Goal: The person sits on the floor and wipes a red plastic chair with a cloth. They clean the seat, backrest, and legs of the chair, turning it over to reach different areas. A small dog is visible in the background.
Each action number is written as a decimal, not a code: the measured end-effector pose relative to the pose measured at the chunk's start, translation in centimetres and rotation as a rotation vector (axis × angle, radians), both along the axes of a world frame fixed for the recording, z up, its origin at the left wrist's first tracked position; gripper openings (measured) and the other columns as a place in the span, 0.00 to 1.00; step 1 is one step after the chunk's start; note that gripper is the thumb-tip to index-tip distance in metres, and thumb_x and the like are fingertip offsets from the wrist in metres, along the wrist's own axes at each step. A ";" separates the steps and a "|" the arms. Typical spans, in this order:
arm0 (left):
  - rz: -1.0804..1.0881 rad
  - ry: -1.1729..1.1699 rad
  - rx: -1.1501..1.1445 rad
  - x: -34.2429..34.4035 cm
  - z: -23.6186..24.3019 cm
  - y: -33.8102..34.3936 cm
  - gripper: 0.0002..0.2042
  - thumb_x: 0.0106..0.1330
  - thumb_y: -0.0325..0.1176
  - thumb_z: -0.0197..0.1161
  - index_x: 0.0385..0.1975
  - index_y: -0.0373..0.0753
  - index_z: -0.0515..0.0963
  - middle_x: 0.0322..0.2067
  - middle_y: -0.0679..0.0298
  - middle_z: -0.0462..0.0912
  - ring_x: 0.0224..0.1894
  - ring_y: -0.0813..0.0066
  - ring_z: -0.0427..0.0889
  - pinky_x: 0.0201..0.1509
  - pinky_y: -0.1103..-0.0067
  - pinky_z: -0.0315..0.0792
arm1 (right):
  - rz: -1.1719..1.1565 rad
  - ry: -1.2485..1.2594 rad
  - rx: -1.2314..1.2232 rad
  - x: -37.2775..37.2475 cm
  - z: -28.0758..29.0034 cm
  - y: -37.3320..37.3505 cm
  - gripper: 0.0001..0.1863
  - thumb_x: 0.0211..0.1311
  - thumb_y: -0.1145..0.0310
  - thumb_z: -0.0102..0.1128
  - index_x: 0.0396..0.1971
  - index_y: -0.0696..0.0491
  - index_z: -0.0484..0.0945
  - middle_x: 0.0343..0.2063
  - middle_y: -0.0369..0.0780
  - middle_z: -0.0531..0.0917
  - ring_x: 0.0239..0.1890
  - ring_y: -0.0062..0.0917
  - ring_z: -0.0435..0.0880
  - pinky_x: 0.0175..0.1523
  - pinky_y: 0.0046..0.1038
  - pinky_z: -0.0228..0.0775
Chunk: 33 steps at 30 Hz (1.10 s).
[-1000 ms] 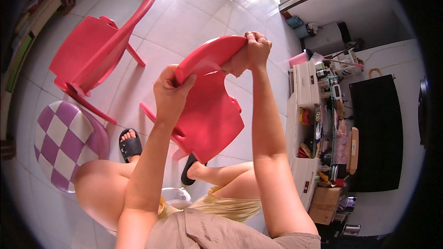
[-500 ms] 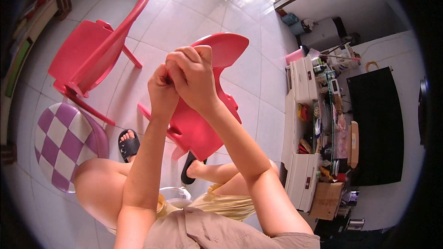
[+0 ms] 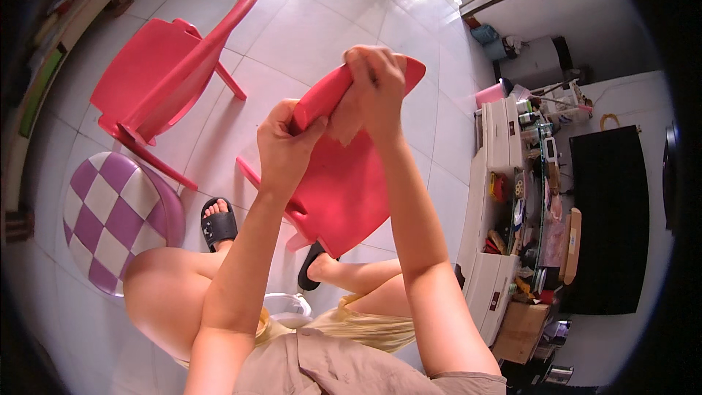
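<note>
Am gripping red chair [image 3: 344, 197] by backrest top edge, chair tilted over floor [image 3: 307, 22] before my knees. Left hand [image 3: 287, 148] clamping lower end, right hand [image 3: 374, 91] pressing pale cloth [image 3: 342, 123] higher; edge running lower-left to upper-right.

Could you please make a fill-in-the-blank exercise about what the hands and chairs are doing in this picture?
1. Both hands grip the top edge of a ____ plastic chair.
2. The right hand presses a pale ____ against that chair.
3. The left hand holds the chair's edge ____ the right hand in the picture.
4. The stool has a purple and white ____ pattern.

Missing words: red; cloth; below; checked
</note>
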<state>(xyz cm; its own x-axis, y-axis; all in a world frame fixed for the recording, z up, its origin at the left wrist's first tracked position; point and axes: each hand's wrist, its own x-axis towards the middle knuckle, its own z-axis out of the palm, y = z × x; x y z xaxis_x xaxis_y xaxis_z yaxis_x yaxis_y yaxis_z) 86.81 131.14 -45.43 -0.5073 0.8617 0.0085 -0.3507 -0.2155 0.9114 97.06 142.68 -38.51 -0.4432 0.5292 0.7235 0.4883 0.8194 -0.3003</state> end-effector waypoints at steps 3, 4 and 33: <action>0.027 0.010 0.006 1.0 0.4 0.2 0.06 0.61 0.21 0.70 0.36 0.33 0.80 0.29 0.70 0.82 0.31 0.85 0.77 0.38 0.84 0.73 | -0.252 0.134 -0.247 3.6 -0.9 4.8 0.09 0.62 0.66 0.63 0.37 0.52 0.87 0.41 0.38 0.84 0.49 0.36 0.76 0.56 0.35 0.67; 0.054 0.018 0.006 0.9 0.3 0.1 0.06 0.61 0.23 0.70 0.35 0.33 0.81 0.27 0.70 0.82 0.30 0.85 0.77 0.37 0.83 0.73 | -0.284 0.141 -0.265 4.3 -1.1 6.1 0.09 0.64 0.64 0.62 0.38 0.51 0.87 0.42 0.38 0.85 0.50 0.36 0.75 0.58 0.35 0.67; -0.360 1.045 -0.270 -5.2 8.3 -2.8 0.14 0.70 0.36 0.56 0.43 0.29 0.75 0.34 0.38 0.84 0.40 0.38 0.84 0.46 0.56 0.76 | 0.122 -0.001 -0.009 0.0 -0.1 -3.5 0.09 0.59 0.70 0.61 0.38 0.51 0.85 0.40 0.34 0.85 0.47 0.35 0.79 0.54 0.33 0.70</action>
